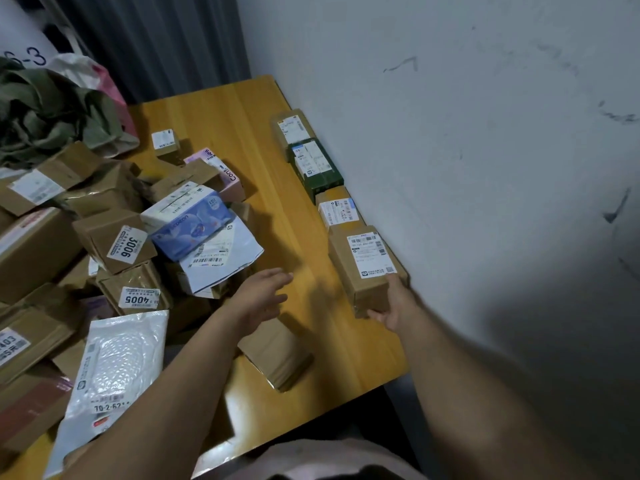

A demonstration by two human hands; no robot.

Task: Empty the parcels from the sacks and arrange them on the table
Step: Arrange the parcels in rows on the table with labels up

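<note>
Table: wooden, set in the corner against the wall. Pile of parcels covers your left half, jumbled. It's mostly brown cartons, plus a white mailer at the near edge and a blue carton on top. Sack: green, crumpled and slack at the far left behind the pile. It looks emptied, though its inside is hidden.

Row runs along the wall on your right: four parcels end to end, labels up, with a green box second from the far end. Box is the nearest in that row, brown, label up, just beside the wall and close behind the one ahead. Can't tell if its base is flat on the table yet.

Your right hand holds that box by its near end, fingers curled round it. Your left hand hovers over bare wood between pile and row, fingers straight, holding nothing.

Step, as I read it: arranging, not emptying, with the fourth parcel being placed. The next move calls for seating the box square to the wall and letting go. Then take another parcel with the free left hand; the flat brown parcel by your left forearm is closest. Mind the pile: pulling from low down may tip the blue carton.
</note>
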